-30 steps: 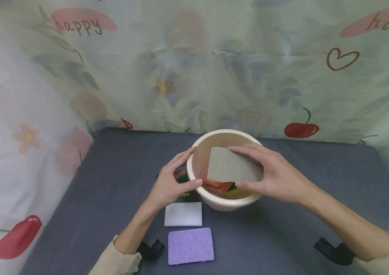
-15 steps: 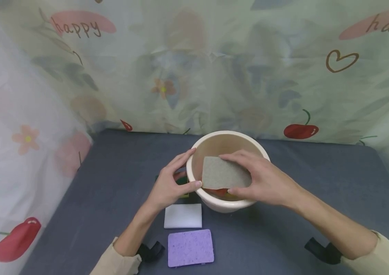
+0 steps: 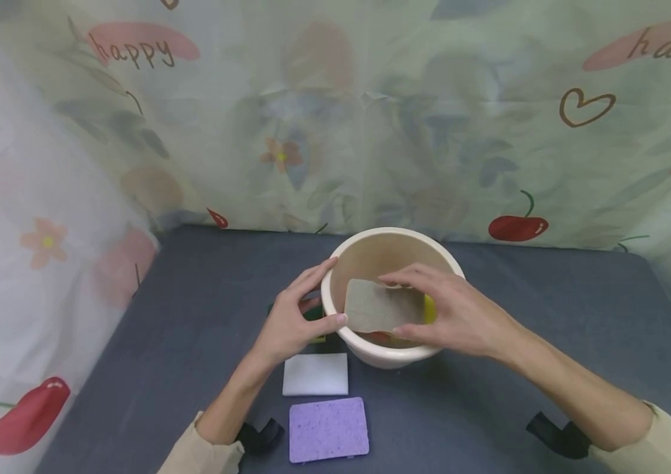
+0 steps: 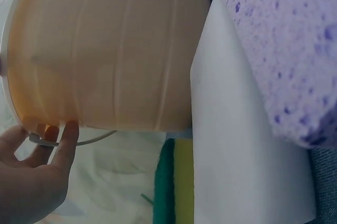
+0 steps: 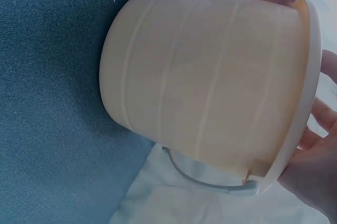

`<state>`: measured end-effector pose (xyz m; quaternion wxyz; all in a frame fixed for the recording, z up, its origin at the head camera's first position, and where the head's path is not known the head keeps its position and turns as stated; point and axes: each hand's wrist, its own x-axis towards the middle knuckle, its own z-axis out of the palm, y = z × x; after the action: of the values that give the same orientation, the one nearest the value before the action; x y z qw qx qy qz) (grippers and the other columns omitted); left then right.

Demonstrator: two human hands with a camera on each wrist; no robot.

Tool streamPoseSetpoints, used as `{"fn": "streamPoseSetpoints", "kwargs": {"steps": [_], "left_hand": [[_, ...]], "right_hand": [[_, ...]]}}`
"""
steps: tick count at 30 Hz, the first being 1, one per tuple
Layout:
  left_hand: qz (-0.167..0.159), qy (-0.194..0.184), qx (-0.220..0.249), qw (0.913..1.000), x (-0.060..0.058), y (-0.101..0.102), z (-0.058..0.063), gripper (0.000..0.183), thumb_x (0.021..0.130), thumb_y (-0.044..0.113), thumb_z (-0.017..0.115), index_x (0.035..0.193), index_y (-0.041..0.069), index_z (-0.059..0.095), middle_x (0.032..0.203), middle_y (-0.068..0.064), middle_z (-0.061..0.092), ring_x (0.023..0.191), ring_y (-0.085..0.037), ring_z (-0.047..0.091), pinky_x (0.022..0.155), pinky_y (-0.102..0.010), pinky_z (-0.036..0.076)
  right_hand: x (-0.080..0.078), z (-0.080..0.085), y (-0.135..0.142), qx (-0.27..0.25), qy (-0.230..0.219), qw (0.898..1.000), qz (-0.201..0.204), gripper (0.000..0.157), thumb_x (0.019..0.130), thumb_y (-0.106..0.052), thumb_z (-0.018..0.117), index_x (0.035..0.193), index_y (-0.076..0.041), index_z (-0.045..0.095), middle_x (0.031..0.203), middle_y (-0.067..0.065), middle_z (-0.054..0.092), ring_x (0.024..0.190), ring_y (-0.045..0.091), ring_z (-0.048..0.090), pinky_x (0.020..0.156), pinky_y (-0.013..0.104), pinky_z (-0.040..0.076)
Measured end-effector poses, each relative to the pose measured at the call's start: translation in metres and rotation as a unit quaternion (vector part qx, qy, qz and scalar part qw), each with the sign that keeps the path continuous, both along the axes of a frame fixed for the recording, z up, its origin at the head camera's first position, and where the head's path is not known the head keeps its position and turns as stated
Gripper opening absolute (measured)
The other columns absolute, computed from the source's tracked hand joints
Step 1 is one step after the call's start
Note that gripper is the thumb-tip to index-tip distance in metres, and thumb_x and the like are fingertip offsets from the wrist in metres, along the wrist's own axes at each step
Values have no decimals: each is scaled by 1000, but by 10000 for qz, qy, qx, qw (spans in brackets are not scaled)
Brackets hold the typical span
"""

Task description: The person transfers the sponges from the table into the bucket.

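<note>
A cream bucket [image 3: 384, 357] stands on the dark table. My left hand [image 3: 290, 322] grips its left rim, thumb in front and fingers behind; in the left wrist view the left hand [image 4: 39, 174] is beside the handle's end. My right hand [image 3: 459, 313] reaches inside over the right rim and pinches a grey sponge [image 3: 373, 306] by its long edges, low in the bucket. A yellow piece [image 3: 429, 308] and an orange-red piece [image 3: 379, 336] show around it, mostly hidden. In the right wrist view the bucket's wall [image 5: 195, 77] hides the grey sponge.
In front of the bucket lie a white sponge [image 3: 315, 375] and a purple sponge [image 3: 328, 430]. A green-and-yellow scouring sponge [image 4: 176, 182] is left of the bucket, partly behind my left hand. A patterned curtain [image 3: 365, 118] hangs along the table's back edge [image 3: 240, 230].
My right hand has moved left and lower into the bucket with the grey sponge, which now covers most of the orange-red piece. My left hand keeps its hold on the rim.
</note>
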<state>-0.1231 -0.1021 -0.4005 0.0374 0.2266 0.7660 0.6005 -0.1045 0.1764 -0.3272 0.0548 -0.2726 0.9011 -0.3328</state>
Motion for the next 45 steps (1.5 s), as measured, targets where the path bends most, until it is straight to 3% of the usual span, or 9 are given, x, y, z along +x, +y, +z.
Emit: {"fn": "streamPoseSetpoints", "kwargs": {"steps": [11, 16, 20, 26, 33, 37, 45], "left_hand": [[-99, 44, 8, 9999, 0, 0, -1, 84, 85, 18, 81, 155, 30, 36, 152, 3, 41, 135, -19, 44, 102, -37, 48], [-50, 303, -242, 9992, 2, -4, -1, 91, 84, 15, 82, 157, 32, 29, 157, 5, 35, 133, -18, 47, 101, -40, 49], [82, 514, -418, 9978, 5, -11, -2, 98, 80, 10, 84, 158, 26, 26, 158, -2, 34, 129, -22, 51, 101, -43, 48], [190, 487, -517, 9973, 10, -23, -7, 96, 78, 5, 84, 157, 16, 31, 154, -8, 40, 129, -30, 52, 100, -47, 49], [267, 643, -932, 9932, 22, -33, -7, 84, 83, 14, 83, 153, 25, 39, 144, 1, 51, 126, -19, 54, 97, -38, 51], [250, 791, -1002, 9915, 29, -38, -9, 75, 84, 16, 82, 150, 21, 46, 143, 1, 53, 125, -18, 54, 97, -37, 51], [308, 937, -1132, 9887, 45, -46, -13, 70, 86, 23, 81, 148, 24, 48, 127, 1, 63, 118, -18, 59, 94, -37, 53]], "right_hand": [[1, 0, 13, -392, 423, 9983, 12, 52, 80, -23, 85, 128, -26, 65, 125, -15, 61, 115, 11, 57, 94, 40, 49], [0, 0, 16, -550, 513, 9971, -106, 49, 79, -18, 86, 124, -25, 67, 122, -15, 63, 110, 13, 59, 90, 40, 53], [0, 0, 21, -700, 643, 9953, -196, 50, 78, -12, 86, 123, -25, 68, 122, -13, 63, 104, 14, 62, 85, 36, 56], [1, 2, 30, -606, 828, 9937, -454, 55, 79, -11, 85, 126, -30, 66, 120, -12, 64, 97, 9, 63, 82, 30, 55], [5, 2, 40, -741, 898, 9905, -735, 54, 79, -9, 84, 127, -28, 67, 122, -11, 63, 92, 10, 62, 78, 23, 52], [6, 1, 45, -903, 862, 9882, -889, 52, 81, -9, 83, 127, -26, 67, 123, -9, 63, 95, 15, 64, 81, 19, 52], [4, -4, 53, -1073, 1020, 9832, -1066, 50, 78, -5, 84, 123, -21, 69, 122, -8, 64, 103, 11, 62, 82, 13, 50]]}}
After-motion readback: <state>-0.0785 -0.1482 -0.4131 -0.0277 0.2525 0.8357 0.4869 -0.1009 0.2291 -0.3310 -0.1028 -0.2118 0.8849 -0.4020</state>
